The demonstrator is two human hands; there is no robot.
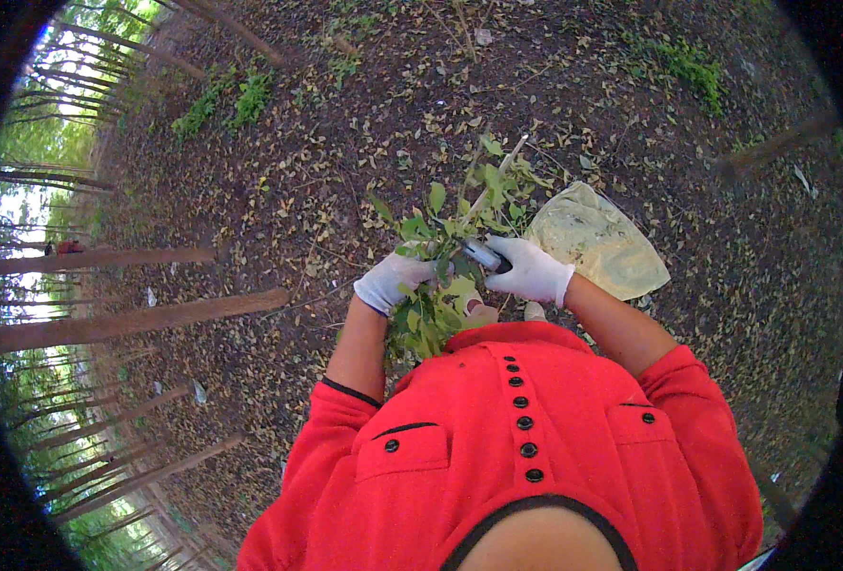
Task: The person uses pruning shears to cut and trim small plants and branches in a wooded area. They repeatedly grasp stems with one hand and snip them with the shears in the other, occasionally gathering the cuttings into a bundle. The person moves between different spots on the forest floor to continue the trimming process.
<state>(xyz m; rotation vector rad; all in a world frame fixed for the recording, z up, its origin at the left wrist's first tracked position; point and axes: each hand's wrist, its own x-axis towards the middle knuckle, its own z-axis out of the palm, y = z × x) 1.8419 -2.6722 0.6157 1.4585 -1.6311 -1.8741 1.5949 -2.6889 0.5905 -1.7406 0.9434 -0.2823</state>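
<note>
White work gloves cover both hands. My left hand [401, 277] is closed around a bunch of leafy green branches [421, 325], whose leaves hang below and rise above the fist. Beside it on the right, my right hand [532, 270] grips a metal hand tool with a dark handle [484, 255], perhaps pruning shears; its tip is hidden among the leaves. A pale bare stick [496, 178] sticks up from the foliage. Just beyond my right hand, a pale yellowish plastic sack [596, 239] lies on the ground with some dirt on it.
Fallen leaves and thin twigs cover the dark soil. Tree trunks [143, 320] stand at the left, and another trunk [778, 150] is at the right. Low green plants [691, 71] grow farther out. Scraps of pale litter [200, 391] lie at the left. My shoes show just below the hands.
</note>
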